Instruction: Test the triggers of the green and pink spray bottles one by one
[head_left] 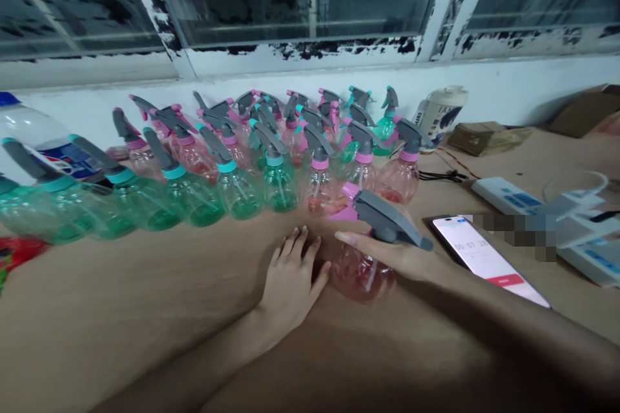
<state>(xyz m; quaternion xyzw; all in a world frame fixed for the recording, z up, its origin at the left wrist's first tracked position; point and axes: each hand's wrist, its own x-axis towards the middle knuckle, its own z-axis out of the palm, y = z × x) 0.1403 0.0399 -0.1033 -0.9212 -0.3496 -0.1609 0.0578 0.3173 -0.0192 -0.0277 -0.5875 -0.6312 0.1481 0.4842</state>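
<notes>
My right hand (387,251) grips a pink spray bottle (361,274) just under its grey trigger head (387,219), standing it on the brown table (145,310). My left hand (290,281) lies flat on the table beside the bottle, fingers spread, thumb almost touching its base. Behind both hands stand several rows of green spray bottles (232,190) and pink spray bottles (402,171), all with grey triggers.
A phone (489,261) with a lit screen lies right of the held bottle. A white power strip (508,197) and white device (586,239) sit at the right. A large clear bottle (43,139) stands far left. Cardboard (484,137) and a jar (443,110) lie by the wall.
</notes>
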